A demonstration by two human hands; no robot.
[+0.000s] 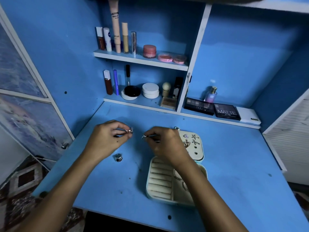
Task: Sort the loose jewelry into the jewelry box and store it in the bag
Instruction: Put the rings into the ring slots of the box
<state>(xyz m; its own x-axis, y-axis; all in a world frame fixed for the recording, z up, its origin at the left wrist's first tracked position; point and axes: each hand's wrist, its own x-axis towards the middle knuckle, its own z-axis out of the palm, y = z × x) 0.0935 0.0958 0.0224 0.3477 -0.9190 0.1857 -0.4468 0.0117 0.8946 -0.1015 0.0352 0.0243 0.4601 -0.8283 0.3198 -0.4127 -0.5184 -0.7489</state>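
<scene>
An open cream jewelry box point(159, 180) lies on the blue desk point(234, 164), with ring rolls in its base and several earrings point(190, 139) pinned in its raised lid point(199, 148). My left hand point(107, 141) pinches a small rose-gold earring point(130, 130) above the desk. My right hand point(164, 144) pinches a small silver piece point(143, 136) just left of the lid. A dark-stoned ring point(118, 157) lies loose on the desk between my hands. No bag is in view.
Shelves behind the desk carry cosmetics: tubes point(115, 30), pink jars point(149, 51), white compacts point(150, 90), a perfume bottle point(211, 95) and eyeshadow palettes point(226, 112). A cabinet door point(25, 97) stands at the left and a white slatted panel point(291, 131) at the right.
</scene>
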